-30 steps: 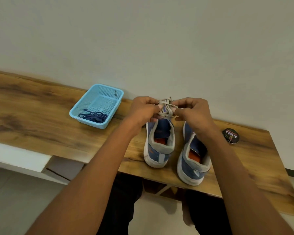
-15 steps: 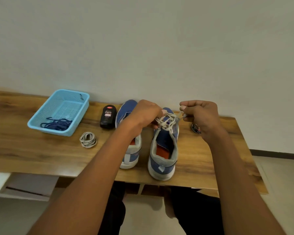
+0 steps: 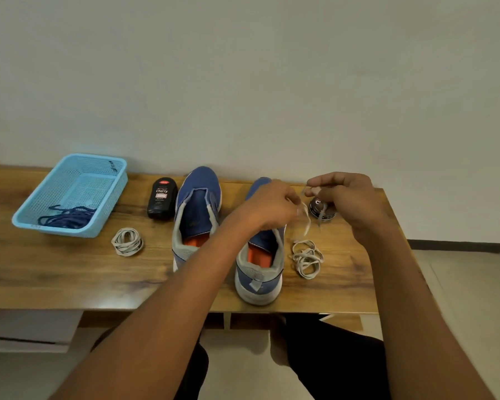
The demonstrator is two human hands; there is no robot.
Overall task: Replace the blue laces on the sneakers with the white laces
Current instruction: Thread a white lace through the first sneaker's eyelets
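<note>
head view: both hands raised over the right sneaker (image 3: 259, 264), left hand (image 3: 267, 207) and right hand (image 3: 344, 197) pinching a white lace (image 3: 306, 249).

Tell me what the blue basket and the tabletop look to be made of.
Blue basket: most likely moulded plastic, judging by its uniform light-blue colour, fine perforated mesh walls and smooth solid rim. Tabletop: looks like wood or a wood-look laminate, with brown grain streaks and a slight sheen; which of the two cannot be told.

Soft, even light is filling the scene – shadows are pooling under the table (image 3: 70, 278). Motion blur is smearing both hands; wide-angle distortion is bending the edges.
</note>
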